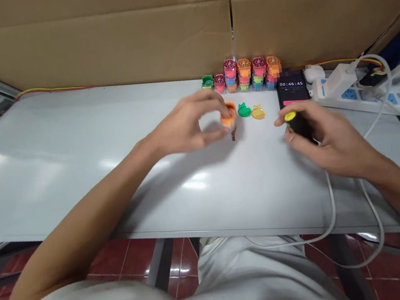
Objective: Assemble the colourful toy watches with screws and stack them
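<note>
My left hand point(196, 123) is closed with thumb and fingertips on a small orange cup-like piece point(229, 111), slightly above the table. A small dark strip point(233, 135) shows just below this piece. In my right hand point(333, 143) is a black cylinder with a yellow end point(300, 127), the yellow end pointing up and left. Between the hands lie two flat, fruit-shaped pieces, one green point(244, 110) and one yellow point(257, 112). Which tool the cylinder is, I cannot tell.
Several stacked colourful small containers point(245, 74) line the back, beside a green piece point(207, 82). A phone showing a timer point(292, 88) lies near a white power strip point(367, 96). A white cable point(331, 201) hangs over the front edge of the white table point(75, 162).
</note>
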A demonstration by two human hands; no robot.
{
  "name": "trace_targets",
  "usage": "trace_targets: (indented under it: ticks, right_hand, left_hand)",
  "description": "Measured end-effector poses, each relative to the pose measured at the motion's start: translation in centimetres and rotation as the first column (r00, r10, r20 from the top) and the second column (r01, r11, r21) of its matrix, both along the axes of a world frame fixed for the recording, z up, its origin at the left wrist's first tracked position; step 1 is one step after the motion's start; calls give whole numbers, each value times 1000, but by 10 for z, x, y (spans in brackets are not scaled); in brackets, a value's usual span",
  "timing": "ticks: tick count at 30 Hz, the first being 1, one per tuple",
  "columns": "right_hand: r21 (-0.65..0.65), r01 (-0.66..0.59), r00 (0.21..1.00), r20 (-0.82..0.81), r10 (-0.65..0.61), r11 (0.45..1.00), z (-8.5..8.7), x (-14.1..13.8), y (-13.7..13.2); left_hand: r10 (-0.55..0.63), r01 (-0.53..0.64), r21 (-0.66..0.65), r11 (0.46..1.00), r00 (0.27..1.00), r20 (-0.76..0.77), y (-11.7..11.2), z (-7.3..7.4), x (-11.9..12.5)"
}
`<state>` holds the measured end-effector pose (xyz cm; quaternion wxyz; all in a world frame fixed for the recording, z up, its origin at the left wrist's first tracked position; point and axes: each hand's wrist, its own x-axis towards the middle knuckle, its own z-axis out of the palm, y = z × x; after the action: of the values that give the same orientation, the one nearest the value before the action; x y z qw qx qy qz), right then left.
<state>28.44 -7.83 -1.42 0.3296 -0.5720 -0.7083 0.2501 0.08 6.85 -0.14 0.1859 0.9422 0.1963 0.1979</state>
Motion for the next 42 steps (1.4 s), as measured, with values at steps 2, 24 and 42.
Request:
trace_targets:
  ticks: [2, 24, 42]
  right_hand:
    - [196, 51, 967, -254, 1, 979, -1, 0, 4]
    - [533, 229, 921, -388, -5, 815, -13, -11, 1]
    - [527, 241, 933, -358, -45, 815, -15, -16, 0]
  left_hand:
    - [-140, 136, -107, 985, 990, -33, -27, -3, 6]
    - [96, -96, 3, 995, 990, -103, -18, -41, 7]
    - [88, -42, 245, 969, 980, -179, -2, -52, 18]
